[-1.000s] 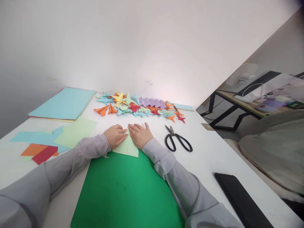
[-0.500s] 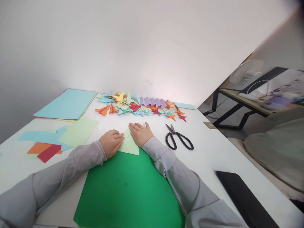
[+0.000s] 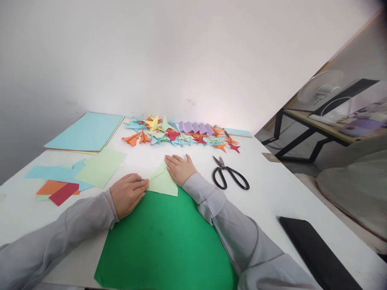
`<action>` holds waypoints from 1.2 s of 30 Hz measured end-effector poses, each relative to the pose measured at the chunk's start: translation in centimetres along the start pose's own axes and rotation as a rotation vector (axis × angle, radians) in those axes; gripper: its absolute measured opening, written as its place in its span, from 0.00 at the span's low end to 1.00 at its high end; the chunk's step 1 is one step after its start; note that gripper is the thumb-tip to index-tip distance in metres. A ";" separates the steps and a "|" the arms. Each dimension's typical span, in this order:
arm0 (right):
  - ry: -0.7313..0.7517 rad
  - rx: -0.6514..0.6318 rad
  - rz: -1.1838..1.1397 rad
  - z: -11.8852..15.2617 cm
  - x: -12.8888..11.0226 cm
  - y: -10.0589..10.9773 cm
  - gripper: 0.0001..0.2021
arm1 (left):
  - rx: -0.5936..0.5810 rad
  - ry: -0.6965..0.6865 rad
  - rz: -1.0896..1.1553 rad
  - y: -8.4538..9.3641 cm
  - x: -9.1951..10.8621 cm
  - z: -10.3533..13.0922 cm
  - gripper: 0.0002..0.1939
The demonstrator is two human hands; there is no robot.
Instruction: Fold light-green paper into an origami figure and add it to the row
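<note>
A folded piece of light green paper [image 3: 164, 184] lies at the far edge of a green sheet [image 3: 163, 237], with its point away from me and a folded flap along its upper left side. At its left corner is my left hand [image 3: 128, 195], fingers together and tips on the paper; its thumb is hidden. My right hand [image 3: 180, 169] lies flat over the paper's right side, fingers stretched out and thumb apart. A pair of black-handled scissors [image 3: 230, 173] rests to the right of that hand, blades pointing away.
Many folded paper shapes [image 3: 172, 134] line the wall, with a pleated purple strip [image 3: 196, 128] among them. At left are stacked blue sheets [image 3: 86, 131], a loose light green sheet [image 3: 101, 167] and coloured scraps [image 3: 64, 194]. A black flat object [image 3: 314, 249] lies at right.
My left hand has slid down and left along the light green paper's edge to its left corner, uncovering the folded flap. My right hand stays on the paper. The view has shifted slightly.
</note>
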State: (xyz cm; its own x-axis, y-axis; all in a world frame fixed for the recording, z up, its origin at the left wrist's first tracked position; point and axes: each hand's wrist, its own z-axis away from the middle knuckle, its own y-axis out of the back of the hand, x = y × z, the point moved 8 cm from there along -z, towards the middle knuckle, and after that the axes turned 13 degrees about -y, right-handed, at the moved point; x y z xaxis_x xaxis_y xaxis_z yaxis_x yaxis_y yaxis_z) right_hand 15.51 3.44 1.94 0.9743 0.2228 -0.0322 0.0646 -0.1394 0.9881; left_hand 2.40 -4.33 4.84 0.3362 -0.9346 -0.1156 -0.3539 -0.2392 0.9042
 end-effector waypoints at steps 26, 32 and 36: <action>-0.044 0.030 -0.103 -0.4 0.7 0.3 0.19 | -0.122 -0.052 -0.105 -6.0 -4.0 -7.4 0.09; -0.062 0.072 -0.046 -0.5 0.6 0.6 0.19 | -0.068 0.064 -0.161 -4.2 -2.9 -7.1 0.11; -0.063 0.065 -0.055 -0.5 0.6 0.2 0.19 | -0.059 0.257 -0.220 -3.5 -3.1 -6.8 0.17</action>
State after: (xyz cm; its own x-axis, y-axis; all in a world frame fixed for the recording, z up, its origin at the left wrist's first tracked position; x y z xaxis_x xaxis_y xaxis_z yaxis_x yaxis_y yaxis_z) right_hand 15.98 4.04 2.17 0.9805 0.1707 -0.0973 0.1298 -0.1910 0.9730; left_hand 8.56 1.21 4.88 0.6108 -0.7634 -0.2101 -0.1993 -0.4051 0.8923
